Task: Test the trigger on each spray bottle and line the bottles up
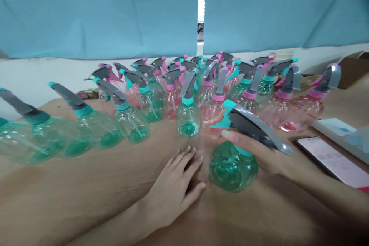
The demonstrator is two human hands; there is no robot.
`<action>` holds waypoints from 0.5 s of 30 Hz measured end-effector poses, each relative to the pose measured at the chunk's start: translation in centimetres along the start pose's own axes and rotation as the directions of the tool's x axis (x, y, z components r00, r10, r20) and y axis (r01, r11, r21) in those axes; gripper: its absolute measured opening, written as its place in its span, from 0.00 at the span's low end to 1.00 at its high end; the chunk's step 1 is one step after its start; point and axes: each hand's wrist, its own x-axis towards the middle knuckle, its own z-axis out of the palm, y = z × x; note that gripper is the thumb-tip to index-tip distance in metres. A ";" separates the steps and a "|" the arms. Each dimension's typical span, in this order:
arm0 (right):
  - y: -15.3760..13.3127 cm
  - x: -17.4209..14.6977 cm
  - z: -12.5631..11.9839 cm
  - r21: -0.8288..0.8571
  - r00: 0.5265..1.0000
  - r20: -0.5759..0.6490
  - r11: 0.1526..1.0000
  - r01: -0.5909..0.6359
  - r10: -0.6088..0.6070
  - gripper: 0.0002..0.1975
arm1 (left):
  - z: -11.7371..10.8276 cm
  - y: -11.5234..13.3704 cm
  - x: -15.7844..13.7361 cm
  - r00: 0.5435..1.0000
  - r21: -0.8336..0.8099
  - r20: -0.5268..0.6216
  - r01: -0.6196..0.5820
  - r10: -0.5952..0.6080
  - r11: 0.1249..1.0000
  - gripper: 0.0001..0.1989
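That green spray bottle (233,175) looks like thin, empty plastic, so I'd guess light, a bit squeezy and kinda slick on the round belly; the neck under the trigger is probably the best grab. It's clear green with a teal collar, nozzle and trigger plus a grey top. The right hand (259,152) is curled around that neck, over the near tabletop (115,196); can't tell if the base touches. Left hand (177,184) lies flat beside it, fingers loosely spread, holding nothing.
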 end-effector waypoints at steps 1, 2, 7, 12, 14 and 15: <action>-0.1 0.0 -0.1 -0.021 1.000 0.006 1.000 -0.009 0.010 0.06 | 0.0 0.0 0.0 1.000 0.002 0.002 -0.001 0.001 1.000 0.26; -0.1 0.0 -0.1 -0.047 1.000 0.012 0.999 -0.016 0.017 0.07 | 0.0 0.0 0.0 1.000 0.006 0.003 -0.002 0.002 1.000 0.26; -0.4 0.1 -0.2 -0.102 1.000 -0.004 0.995 0.010 -0.011 0.09 | 0.0 0.0 0.0 1.000 0.038 -0.005 -0.019 0.019 0.999 0.26; -0.6 0.2 -0.3 -0.100 1.000 -0.001 0.995 0.025 -0.025 0.12 | 0.1 0.0 -0.1 1.000 0.104 0.009 -0.025 0.024 0.994 0.25; -0.5 0.1 -0.4 -0.094 1.000 0.007 0.995 0.028 -0.028 0.13 | 0.1 0.0 -0.1 1.000 0.121 0.015 -0.028 0.027 0.992 0.25; -0.5 0.1 -0.4 -0.080 0.999 0.015 0.996 0.033 -0.032 0.14 | 0.0 0.0 -0.1 0.999 0.127 0.016 -0.029 0.027 0.991 0.25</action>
